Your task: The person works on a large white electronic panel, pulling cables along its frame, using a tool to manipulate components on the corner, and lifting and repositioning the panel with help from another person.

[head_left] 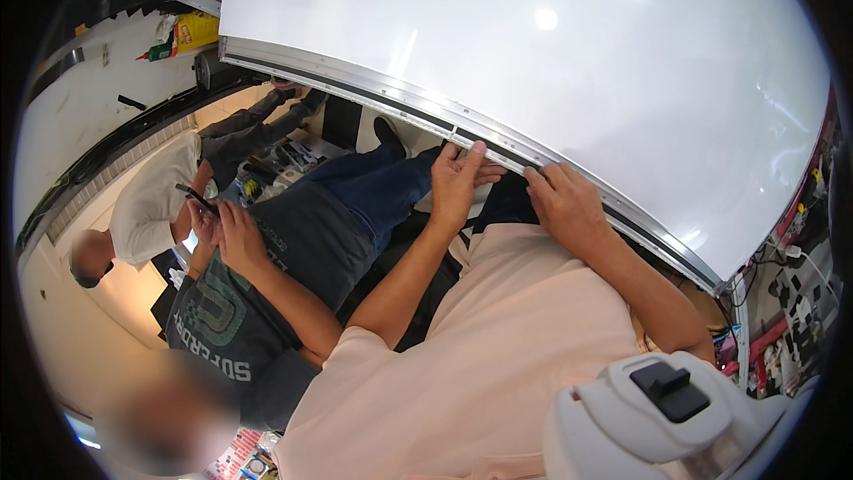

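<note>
Silver metal edging, dark-grooved and dotted with small marks, borders the near side of a glossy white panel. Left hand and right hand touch it; whether either grip pinches, I cannot tell.

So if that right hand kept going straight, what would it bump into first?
Probably the metal rail edging the white panel; the right hand seems already at it, though exact depth is unclear.

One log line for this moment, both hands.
left hand: touching metal rail | right hand: at same rail | rail: along white panel's edge | co-worker's hands: holding dark object
</note>
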The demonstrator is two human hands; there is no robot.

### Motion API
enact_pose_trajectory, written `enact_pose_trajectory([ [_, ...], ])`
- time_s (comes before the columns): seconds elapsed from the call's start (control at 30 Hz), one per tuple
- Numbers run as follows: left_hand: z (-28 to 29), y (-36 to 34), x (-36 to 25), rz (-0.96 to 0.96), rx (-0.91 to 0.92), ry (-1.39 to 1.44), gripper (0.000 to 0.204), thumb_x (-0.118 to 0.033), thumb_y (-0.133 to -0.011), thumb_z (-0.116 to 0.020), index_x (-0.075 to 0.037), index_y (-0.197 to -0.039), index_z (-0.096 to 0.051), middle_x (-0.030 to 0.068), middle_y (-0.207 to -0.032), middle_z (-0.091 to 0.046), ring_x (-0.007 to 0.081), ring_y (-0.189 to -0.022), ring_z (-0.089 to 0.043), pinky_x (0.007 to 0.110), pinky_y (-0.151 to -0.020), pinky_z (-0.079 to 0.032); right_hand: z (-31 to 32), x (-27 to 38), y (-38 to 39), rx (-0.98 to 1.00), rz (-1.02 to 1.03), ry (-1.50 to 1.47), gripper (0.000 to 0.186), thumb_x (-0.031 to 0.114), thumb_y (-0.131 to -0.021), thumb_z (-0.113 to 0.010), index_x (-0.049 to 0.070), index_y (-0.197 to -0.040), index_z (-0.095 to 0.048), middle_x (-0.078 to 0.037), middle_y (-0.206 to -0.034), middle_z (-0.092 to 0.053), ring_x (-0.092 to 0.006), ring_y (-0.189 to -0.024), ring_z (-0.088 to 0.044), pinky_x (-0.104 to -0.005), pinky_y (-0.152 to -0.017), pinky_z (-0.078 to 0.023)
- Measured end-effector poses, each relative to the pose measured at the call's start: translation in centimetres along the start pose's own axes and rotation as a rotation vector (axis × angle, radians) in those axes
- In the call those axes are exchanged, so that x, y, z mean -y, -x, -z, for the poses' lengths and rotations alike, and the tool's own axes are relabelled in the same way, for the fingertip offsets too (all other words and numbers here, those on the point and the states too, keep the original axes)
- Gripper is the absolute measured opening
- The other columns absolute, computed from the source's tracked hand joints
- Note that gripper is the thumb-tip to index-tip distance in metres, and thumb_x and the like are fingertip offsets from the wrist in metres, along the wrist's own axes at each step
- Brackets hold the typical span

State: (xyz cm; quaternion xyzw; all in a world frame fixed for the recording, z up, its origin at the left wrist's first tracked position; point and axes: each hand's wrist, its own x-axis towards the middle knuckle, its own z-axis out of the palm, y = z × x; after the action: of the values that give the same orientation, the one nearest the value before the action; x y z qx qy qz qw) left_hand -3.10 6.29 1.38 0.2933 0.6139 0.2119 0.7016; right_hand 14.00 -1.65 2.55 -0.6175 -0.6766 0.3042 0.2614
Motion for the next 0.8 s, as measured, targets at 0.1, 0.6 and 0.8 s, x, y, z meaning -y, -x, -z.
enact_pose_trajectory([
  [0.1, 0.1, -0.1, 0.0, 0.005, 0.001, -0.029, 0.018, -0.012, -0.09, -0.058, 0.002, -0.101, -0.053, 0.0164, -0.087, -0.067, 0.0208, -0.074, -0.068, 0.029, -0.067, -0.056, -0.6, 0.6, -1.2, -0.052, 0.033, 0.0, 0.023, 0.004, -0.074, -0.059, -0.002, -0.096, -0.059, -0.009, -0.081, -0.052, -0.0241, -0.078, -0.054, -0.0341, -0.067, -0.047],
  [0.6, 2.8, -1.4, -0.1, -0.056, -0.08, 0.1, 0.021, -0.019, -0.094, -0.054, 0.002, -0.092, -0.053, 0.0151, -0.08, -0.065, 0.02, -0.071, -0.067, 0.029, -0.063, -0.055, -3.6, 1.0, -3.5, -0.05, 0.096, 0.017, 0.018, 0.004, -0.072, -0.056, -0.003, -0.089, -0.056, -0.012, -0.081, -0.05, -0.0263, -0.077, -0.052, -0.0349, -0.068, -0.044],
  [0.8, 2.7, -1.7, 0.3, -0.142, -0.076, -0.016, 0.021, -0.019, -0.095, -0.052, 0.001, -0.089, -0.053, 0.0149, -0.08, -0.065, 0.02, -0.07, -0.067, 0.029, -0.062, -0.056, -3.3, 0.8, -3.5, -0.022, 0.121, 0.035, 0.018, 0.002, -0.07, -0.057, -0.003, -0.087, -0.056, -0.012, -0.08, -0.05, -0.0253, -0.076, -0.052, -0.034, -0.067, -0.045],
])
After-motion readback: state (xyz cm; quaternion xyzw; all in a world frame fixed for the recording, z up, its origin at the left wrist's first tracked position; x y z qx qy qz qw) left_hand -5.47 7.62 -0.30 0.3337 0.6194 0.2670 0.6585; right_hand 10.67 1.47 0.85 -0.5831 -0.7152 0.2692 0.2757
